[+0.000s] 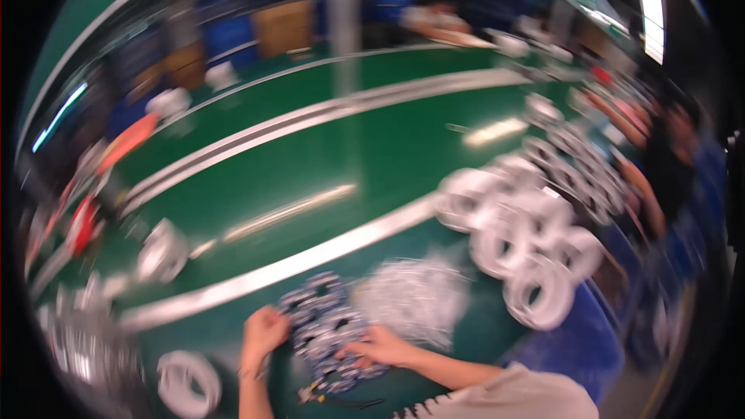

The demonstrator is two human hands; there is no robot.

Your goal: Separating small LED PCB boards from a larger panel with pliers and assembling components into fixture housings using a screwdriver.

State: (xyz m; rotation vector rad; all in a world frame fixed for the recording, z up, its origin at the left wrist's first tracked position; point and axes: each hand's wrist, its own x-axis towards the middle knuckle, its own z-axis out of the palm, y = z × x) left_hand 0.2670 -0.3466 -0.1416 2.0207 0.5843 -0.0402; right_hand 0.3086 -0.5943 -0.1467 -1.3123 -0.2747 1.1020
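A blue panel of circuit boards [320,326], with round cutouts and pale components, lies at a slant in front of me. My left hand [266,331] is closed at its left edge, fingers curled in. From the right, my right hand [380,346] grips the panel's right side, with fingers over its surface. Motion blur hides the exact finger contact. Beside the panel, just past my right hand, sits a heap of clear plastic pieces or bags [415,299]. Short dark and yellow wires [341,399] show at the panel's near end.
White ring-shaped housings [508,240] are piled at right, above a blue bin [578,326]. One white ring [188,385] stands at lower left, near blurred stacked parts [89,349]. A green conveyor [310,186] with pale rails runs beyond. Co-workers [667,155] sit at right and across.
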